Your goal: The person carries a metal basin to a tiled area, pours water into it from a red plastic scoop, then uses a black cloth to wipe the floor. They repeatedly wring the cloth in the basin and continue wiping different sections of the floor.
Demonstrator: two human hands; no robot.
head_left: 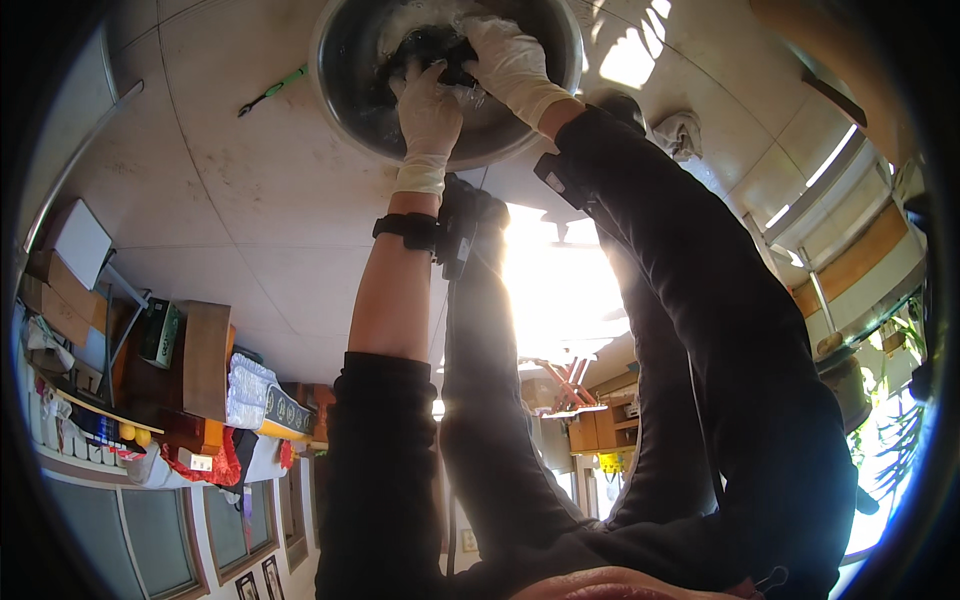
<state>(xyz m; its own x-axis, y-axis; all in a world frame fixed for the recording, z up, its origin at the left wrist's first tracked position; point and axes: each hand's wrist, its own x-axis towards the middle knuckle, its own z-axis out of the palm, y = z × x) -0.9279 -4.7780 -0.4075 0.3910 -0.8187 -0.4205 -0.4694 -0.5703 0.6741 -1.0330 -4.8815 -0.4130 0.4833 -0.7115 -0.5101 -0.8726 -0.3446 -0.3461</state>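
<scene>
A round metal basin (pixel 375 148) with water in it stands on the floor at the top of the view. In it lies a dark, wet, bunched item (pixel 432 46), perhaps cloth; its kind is not clear. My left hand (pixel 428 112), in a whitish glove, reaches into the basin with its fingers curled on the near side of this item. From the right, my right hand (pixel 508 68), gloved likewise, grips the item's right part. Its fingertips are partly hidden by the dark item and water.
A green and black brush-like tool (pixel 272 92) lies on the tiles left of the basin. To its right is a crumpled greyish cloth (pixel 680 135). Cardboard boxes (pixel 62 295) and a wooden cabinet (pixel 205 360) stand at left. My legs (pixel 490 400) flank a sunlit patch.
</scene>
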